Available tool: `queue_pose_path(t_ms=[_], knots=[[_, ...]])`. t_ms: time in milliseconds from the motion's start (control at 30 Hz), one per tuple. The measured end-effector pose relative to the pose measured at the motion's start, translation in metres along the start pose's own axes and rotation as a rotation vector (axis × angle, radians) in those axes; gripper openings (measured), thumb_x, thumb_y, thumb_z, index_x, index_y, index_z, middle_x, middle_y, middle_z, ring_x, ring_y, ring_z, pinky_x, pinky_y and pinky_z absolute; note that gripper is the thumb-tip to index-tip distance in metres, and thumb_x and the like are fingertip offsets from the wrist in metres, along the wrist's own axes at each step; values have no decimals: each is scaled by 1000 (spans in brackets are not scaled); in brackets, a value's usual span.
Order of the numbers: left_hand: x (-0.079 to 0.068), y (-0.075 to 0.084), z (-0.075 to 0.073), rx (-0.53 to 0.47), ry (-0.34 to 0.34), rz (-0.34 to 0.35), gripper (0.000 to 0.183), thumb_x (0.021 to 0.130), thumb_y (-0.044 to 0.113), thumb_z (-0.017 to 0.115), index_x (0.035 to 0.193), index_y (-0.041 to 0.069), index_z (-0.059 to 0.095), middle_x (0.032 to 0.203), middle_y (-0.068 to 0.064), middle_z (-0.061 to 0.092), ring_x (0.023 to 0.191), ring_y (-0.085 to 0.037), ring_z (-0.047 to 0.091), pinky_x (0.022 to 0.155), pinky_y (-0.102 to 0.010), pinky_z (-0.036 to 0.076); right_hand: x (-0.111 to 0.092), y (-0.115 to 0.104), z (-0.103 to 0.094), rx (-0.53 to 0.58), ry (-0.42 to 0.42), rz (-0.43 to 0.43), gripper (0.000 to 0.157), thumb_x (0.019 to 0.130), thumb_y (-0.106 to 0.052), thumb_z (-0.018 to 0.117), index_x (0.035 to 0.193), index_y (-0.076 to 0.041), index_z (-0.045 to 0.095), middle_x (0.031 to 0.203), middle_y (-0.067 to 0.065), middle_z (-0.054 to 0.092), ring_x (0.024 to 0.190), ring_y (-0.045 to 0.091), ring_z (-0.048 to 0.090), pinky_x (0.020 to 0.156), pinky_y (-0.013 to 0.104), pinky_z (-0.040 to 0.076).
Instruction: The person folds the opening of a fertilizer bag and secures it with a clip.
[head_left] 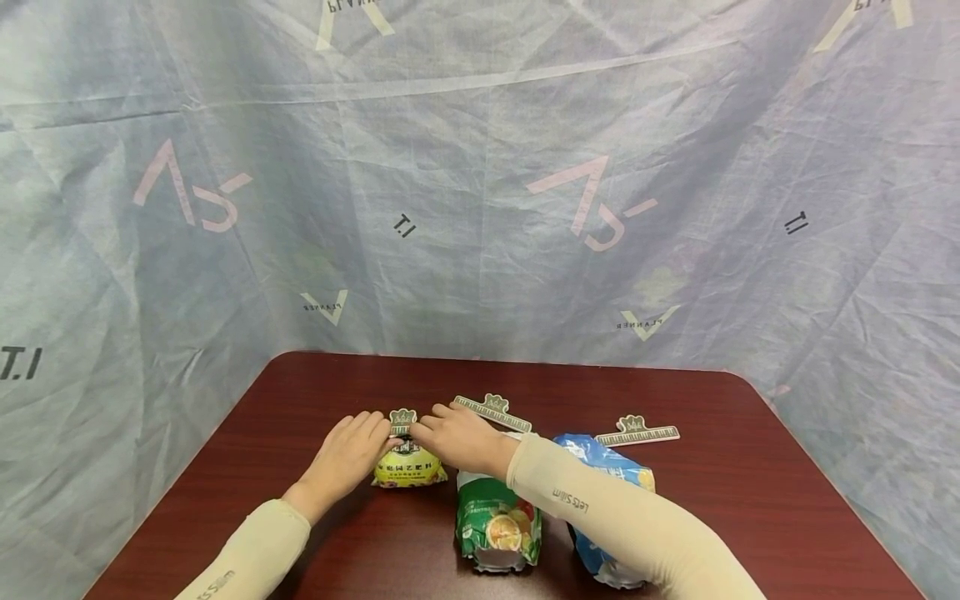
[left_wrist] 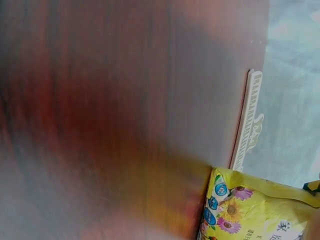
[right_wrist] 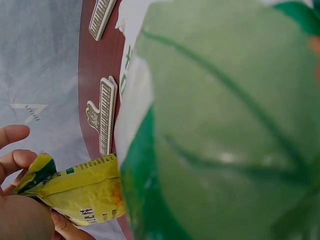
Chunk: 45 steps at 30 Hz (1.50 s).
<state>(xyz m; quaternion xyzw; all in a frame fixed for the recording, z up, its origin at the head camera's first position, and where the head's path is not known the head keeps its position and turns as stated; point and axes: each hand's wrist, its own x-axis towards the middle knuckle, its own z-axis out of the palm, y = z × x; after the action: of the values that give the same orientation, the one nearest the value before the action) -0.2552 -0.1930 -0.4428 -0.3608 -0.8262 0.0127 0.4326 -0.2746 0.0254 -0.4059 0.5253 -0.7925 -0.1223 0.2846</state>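
Note:
A small yellow bag [head_left: 408,468] with printed flowers stands on the table. My left hand [head_left: 347,454] grips its left top edge, thumb across the front; my right hand [head_left: 463,439] pinches the right top edge. In the right wrist view, fingers [right_wrist: 17,159] surround the raised top of the yellow bag [right_wrist: 82,187]. A clip with a ruler-like bar [head_left: 402,422] lies just behind this bag, partly hidden by the hands. The left wrist view shows the same clip [left_wrist: 246,120] beyond the bag [left_wrist: 260,210]. Most fingertips are hidden.
A green-and-white bag [head_left: 498,521] lies beside the yellow one, under my right forearm. Further right is a blue bag [head_left: 600,454], partly covered by my sleeve. Two more clips lie behind them, one in the middle [head_left: 495,411], another at right [head_left: 637,432]. Grey cloth [head_left: 480,208] hangs behind the table.

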Motion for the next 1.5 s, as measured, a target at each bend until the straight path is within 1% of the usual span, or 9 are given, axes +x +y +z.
queue_pose_path(t_ms=[200, 400, 567, 767, 867, 1000, 1133, 1300, 1500], knots=[[1, -2, -4, 22, 30, 21, 39, 97, 38, 34, 76, 7, 44, 66, 0, 34, 54, -17, 35, 49, -25, 24, -4, 0, 0, 14, -11, 7, 6, 95, -23, 49, 93, -19, 53, 82, -11, 57, 70, 10, 46, 59, 24, 31], [-1, -4, -4, 10, 2, 25, 39, 97, 39, 35, 76, 8, 46, 65, -1, 38, 53, -18, 38, 49, -27, 26, -7, 0, 2, 13, -13, 15, 8, 95, -25, 49, 95, -18, 54, 83, -10, 58, 72, 10, 51, 62, 25, 38], [-3, -6, -4, 0, 11, 40, 38, 97, 39, 37, 77, 9, 48, 66, -1, 42, 55, -18, 43, 49, -29, 30, -8, -1, 3, 20, 14, 19, 14, 96, -29, 48, 99, -19, 56, 87, -9, 58, 78, 9, 56, 64, 25, 43], [1, -7, -8, -26, 85, 88, 35, 95, 36, 43, 75, 9, 51, 66, -1, 43, 53, -18, 43, 47, -28, 31, -9, -1, 5, 40, 56, 32, 16, 95, -33, 48, 92, -18, 54, 83, -9, 56, 75, 7, 56, 63, 22, 43], [4, -8, -10, -37, 131, 110, 36, 94, 36, 46, 72, 8, 51, 63, 0, 40, 51, -17, 41, 46, -26, 27, -9, -1, 5, 65, 54, 42, 19, 95, -33, 48, 87, -17, 51, 80, -8, 54, 72, 7, 54, 62, 22, 43], [6, -10, -12, -46, 158, 134, 37, 93, 37, 48, 71, 8, 51, 61, 0, 40, 49, -16, 41, 45, -25, 25, -10, -1, 4, 104, 41, 55, 20, 96, -32, 47, 85, -16, 49, 77, -8, 52, 69, 8, 53, 61, 23, 43], [4, -14, -10, -54, 152, 158, 35, 94, 36, 48, 73, 7, 53, 62, 0, 42, 49, -16, 43, 45, -25, 27, -10, 0, 5, 127, 46, 56, 21, 96, -32, 48, 84, -15, 47, 72, -8, 51, 62, 8, 52, 57, 22, 41], [-2, -18, -7, -97, 113, 178, 35, 96, 33, 44, 76, 6, 53, 65, 0, 43, 50, -15, 44, 45, -28, 35, -12, 2, 8, 163, 56, 48, 22, 95, -31, 48, 82, -15, 44, 62, -9, 51, 52, 8, 47, 51, 22, 37], [-7, -20, -7, -112, 62, 176, 34, 97, 33, 42, 80, 6, 53, 67, 0, 43, 52, -16, 43, 47, -30, 38, -13, 4, 7, 196, 84, 40, 23, 95, -30, 50, 80, -14, 42, 57, -10, 49, 50, 10, 43, 51, 23, 36]])
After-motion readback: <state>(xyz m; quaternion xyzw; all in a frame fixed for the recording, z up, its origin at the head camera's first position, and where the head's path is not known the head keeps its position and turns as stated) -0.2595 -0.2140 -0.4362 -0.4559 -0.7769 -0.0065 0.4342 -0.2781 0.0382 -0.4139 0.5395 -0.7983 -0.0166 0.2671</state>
